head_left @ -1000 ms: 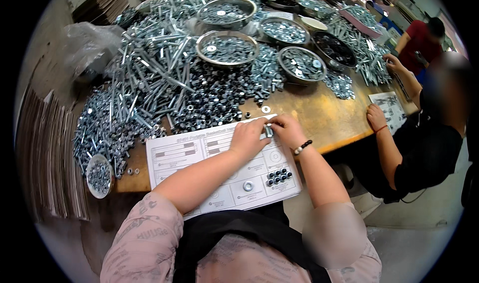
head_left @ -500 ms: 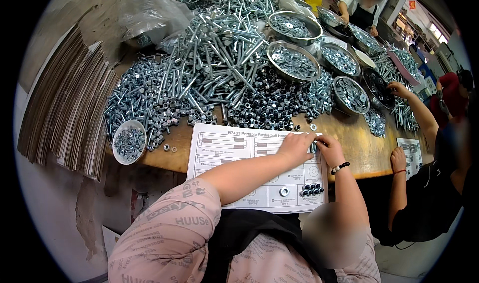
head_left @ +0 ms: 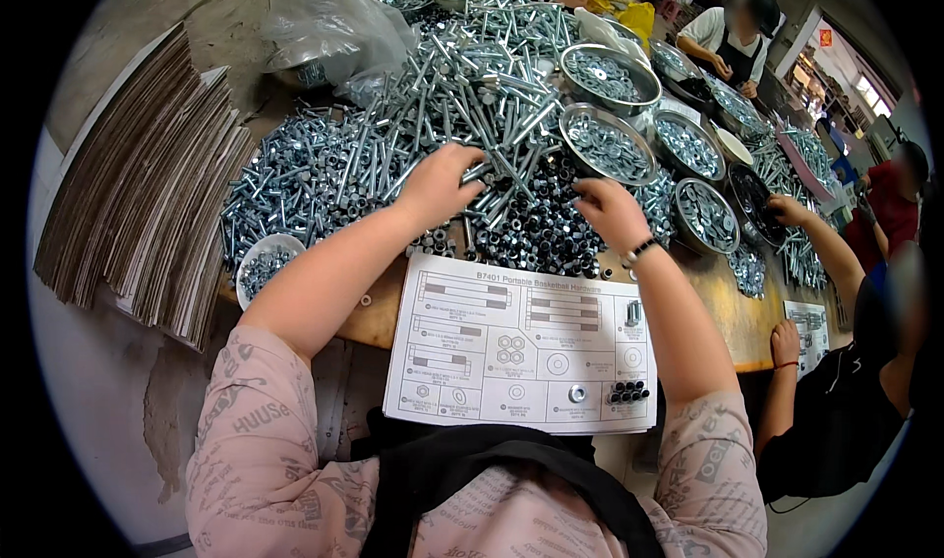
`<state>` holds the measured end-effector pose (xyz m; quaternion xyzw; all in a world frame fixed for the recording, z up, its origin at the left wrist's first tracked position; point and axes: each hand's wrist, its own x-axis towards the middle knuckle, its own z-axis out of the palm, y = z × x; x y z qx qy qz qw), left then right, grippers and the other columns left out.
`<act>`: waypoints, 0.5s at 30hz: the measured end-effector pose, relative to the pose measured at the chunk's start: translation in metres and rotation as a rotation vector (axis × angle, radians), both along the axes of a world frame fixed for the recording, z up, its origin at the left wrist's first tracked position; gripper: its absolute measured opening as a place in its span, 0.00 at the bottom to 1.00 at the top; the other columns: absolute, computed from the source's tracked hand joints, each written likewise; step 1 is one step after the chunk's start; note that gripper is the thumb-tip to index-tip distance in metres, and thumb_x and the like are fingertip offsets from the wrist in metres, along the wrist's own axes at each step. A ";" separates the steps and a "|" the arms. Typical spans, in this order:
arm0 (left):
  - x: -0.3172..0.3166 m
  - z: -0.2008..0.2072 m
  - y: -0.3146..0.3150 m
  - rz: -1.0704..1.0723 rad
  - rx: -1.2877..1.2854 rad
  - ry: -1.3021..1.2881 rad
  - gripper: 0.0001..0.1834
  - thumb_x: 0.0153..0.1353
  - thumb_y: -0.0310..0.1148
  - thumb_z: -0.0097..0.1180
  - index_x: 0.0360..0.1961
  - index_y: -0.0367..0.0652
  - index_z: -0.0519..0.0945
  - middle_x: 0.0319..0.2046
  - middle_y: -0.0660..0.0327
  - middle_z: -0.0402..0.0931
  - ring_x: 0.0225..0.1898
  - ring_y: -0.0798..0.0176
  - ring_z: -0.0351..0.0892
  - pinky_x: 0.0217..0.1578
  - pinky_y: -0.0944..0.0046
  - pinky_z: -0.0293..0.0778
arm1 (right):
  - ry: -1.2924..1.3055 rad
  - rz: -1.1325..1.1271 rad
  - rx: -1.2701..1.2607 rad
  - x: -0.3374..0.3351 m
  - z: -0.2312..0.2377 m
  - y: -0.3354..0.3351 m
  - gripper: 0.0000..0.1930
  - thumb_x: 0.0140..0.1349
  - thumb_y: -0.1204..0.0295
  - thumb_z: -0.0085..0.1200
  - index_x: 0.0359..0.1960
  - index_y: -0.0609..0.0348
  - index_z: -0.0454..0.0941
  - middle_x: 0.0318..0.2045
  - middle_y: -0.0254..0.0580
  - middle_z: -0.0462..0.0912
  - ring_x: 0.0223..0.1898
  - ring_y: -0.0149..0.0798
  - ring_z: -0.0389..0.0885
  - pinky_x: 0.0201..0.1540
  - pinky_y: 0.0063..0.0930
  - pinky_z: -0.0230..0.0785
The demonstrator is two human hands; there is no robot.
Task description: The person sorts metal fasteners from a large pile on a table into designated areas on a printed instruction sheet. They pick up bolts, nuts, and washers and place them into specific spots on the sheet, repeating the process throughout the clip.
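Observation:
My left hand point(head_left: 440, 186) reaches into the heap of silver bolts point(head_left: 447, 101). Its thumb and fingers are apart, with bolt shafts showing close to the fingertips. Over the pile of black-and-silver nuts point(head_left: 536, 219), my right hand point(head_left: 618, 216) has its fingers bent and parted, with nothing visible between them. Below both hands lies a stack of white printed sheets point(head_left: 472, 361) with outlined part drawings. On it, at the right, are a silver washer point(head_left: 577, 393), a cluster of several black-topped nuts point(head_left: 628, 392) and a small upright silver piece point(head_left: 633, 312).
A white bowl point(head_left: 265, 263) of small hardware stands left of my left forearm. Metal bowls point(head_left: 608, 143) of washers line the right. Stacked cardboard point(head_left: 147, 204) leans at far left. A co-worker's arm point(head_left: 826, 234) reaches over a dark bowl at right; other people work farther back.
Both hands have left the sheets' upper right and reached forward, the left to the bolts, the right to the nuts. A small silver piece now shows where they were. The view has shifted slightly.

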<state>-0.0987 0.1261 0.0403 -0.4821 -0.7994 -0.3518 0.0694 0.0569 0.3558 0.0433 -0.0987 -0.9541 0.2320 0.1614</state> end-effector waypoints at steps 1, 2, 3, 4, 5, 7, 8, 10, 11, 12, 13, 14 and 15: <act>-0.010 0.004 0.002 0.030 -0.017 0.061 0.19 0.48 0.32 0.58 0.43 0.40 0.73 0.37 0.56 0.71 0.33 0.56 0.73 0.37 0.62 0.70 | -0.017 -0.019 0.080 -0.016 0.006 -0.007 0.14 0.52 0.65 0.55 0.41 0.51 0.75 0.34 0.43 0.75 0.38 0.47 0.74 0.39 0.36 0.68; -0.019 0.005 0.002 0.065 -0.036 0.120 0.19 0.48 0.32 0.58 0.43 0.40 0.73 0.38 0.56 0.71 0.35 0.54 0.73 0.38 0.61 0.70 | -0.029 -0.039 0.178 -0.033 0.012 -0.017 0.14 0.53 0.68 0.52 0.43 0.49 0.74 0.35 0.44 0.74 0.38 0.47 0.74 0.41 0.35 0.68; -0.022 0.008 0.010 0.078 -0.047 0.091 0.18 0.48 0.33 0.57 0.42 0.41 0.74 0.38 0.56 0.72 0.39 0.52 0.72 0.41 0.59 0.69 | 0.034 -0.062 0.252 -0.049 0.013 -0.019 0.13 0.53 0.70 0.50 0.42 0.49 0.74 0.36 0.44 0.74 0.39 0.47 0.74 0.41 0.35 0.68; -0.021 0.012 0.020 0.109 -0.095 0.087 0.19 0.47 0.35 0.58 0.41 0.42 0.74 0.38 0.57 0.72 0.41 0.53 0.72 0.41 0.58 0.68 | 0.098 -0.087 0.326 -0.065 0.010 -0.017 0.13 0.53 0.72 0.48 0.42 0.49 0.75 0.36 0.44 0.74 0.40 0.47 0.74 0.42 0.35 0.68; -0.021 0.011 0.031 0.107 -0.140 0.210 0.19 0.46 0.36 0.59 0.40 0.44 0.75 0.37 0.58 0.73 0.40 0.54 0.72 0.40 0.58 0.68 | 0.173 -0.074 0.461 -0.079 0.009 -0.013 0.14 0.52 0.74 0.47 0.41 0.49 0.75 0.38 0.44 0.74 0.41 0.46 0.74 0.41 0.35 0.68; -0.014 0.010 0.049 0.130 -0.271 0.419 0.19 0.44 0.39 0.61 0.39 0.48 0.75 0.34 0.62 0.72 0.39 0.58 0.72 0.39 0.59 0.66 | 0.242 -0.073 0.662 -0.099 0.014 -0.014 0.14 0.51 0.75 0.45 0.40 0.48 0.74 0.45 0.42 0.72 0.46 0.44 0.71 0.43 0.35 0.67; -0.017 -0.002 0.057 0.145 -0.242 0.581 0.18 0.44 0.37 0.59 0.39 0.50 0.75 0.32 0.63 0.71 0.38 0.60 0.71 0.40 0.62 0.64 | 0.250 -0.047 0.699 -0.107 0.014 -0.013 0.14 0.53 0.73 0.44 0.41 0.46 0.75 0.49 0.42 0.70 0.49 0.43 0.69 0.47 0.37 0.64; -0.025 -0.015 0.063 0.093 -0.232 0.704 0.15 0.46 0.34 0.55 0.39 0.52 0.74 0.31 0.64 0.70 0.39 0.63 0.70 0.42 0.63 0.62 | 0.191 0.018 0.748 -0.115 0.016 -0.014 0.18 0.52 0.75 0.45 0.46 0.43 0.74 0.53 0.40 0.67 0.52 0.44 0.67 0.52 0.36 0.61; -0.029 -0.020 0.061 0.093 -0.206 0.767 0.13 0.49 0.31 0.49 0.38 0.54 0.73 0.30 0.65 0.70 0.36 0.62 0.72 0.38 0.63 0.64 | 0.202 0.042 0.783 -0.119 0.011 -0.013 0.17 0.53 0.73 0.46 0.45 0.42 0.75 0.55 0.38 0.66 0.55 0.43 0.65 0.55 0.38 0.58; -0.032 -0.024 0.061 0.069 -0.183 0.760 0.11 0.49 0.31 0.49 0.36 0.53 0.74 0.28 0.65 0.69 0.33 0.63 0.72 0.36 0.64 0.65 | 0.194 0.052 0.787 -0.123 0.009 -0.009 0.17 0.53 0.72 0.45 0.45 0.42 0.75 0.56 0.38 0.65 0.55 0.43 0.64 0.55 0.38 0.57; -0.035 -0.028 0.060 0.045 -0.161 0.753 0.09 0.49 0.31 0.48 0.34 0.53 0.74 0.26 0.65 0.69 0.30 0.64 0.72 0.33 0.64 0.65 | 0.185 0.063 0.791 -0.126 0.008 -0.005 0.16 0.54 0.72 0.45 0.45 0.42 0.75 0.56 0.38 0.65 0.56 0.43 0.64 0.56 0.38 0.57; -0.035 -0.029 0.057 0.019 -0.140 0.743 0.08 0.50 0.32 0.47 0.32 0.52 0.74 0.25 0.65 0.69 0.28 0.65 0.73 0.31 0.64 0.66 | 0.173 0.073 0.792 -0.126 0.007 -0.004 0.16 0.54 0.72 0.45 0.44 0.42 0.75 0.56 0.38 0.65 0.56 0.43 0.63 0.56 0.38 0.56; -0.040 -0.027 0.056 -0.043 -0.107 0.737 0.05 0.49 0.32 0.48 0.30 0.51 0.73 0.23 0.64 0.69 0.23 0.64 0.74 0.24 0.64 0.70 | 0.157 0.094 0.789 -0.127 0.008 -0.002 0.15 0.54 0.72 0.45 0.43 0.42 0.74 0.56 0.38 0.65 0.57 0.42 0.63 0.57 0.38 0.55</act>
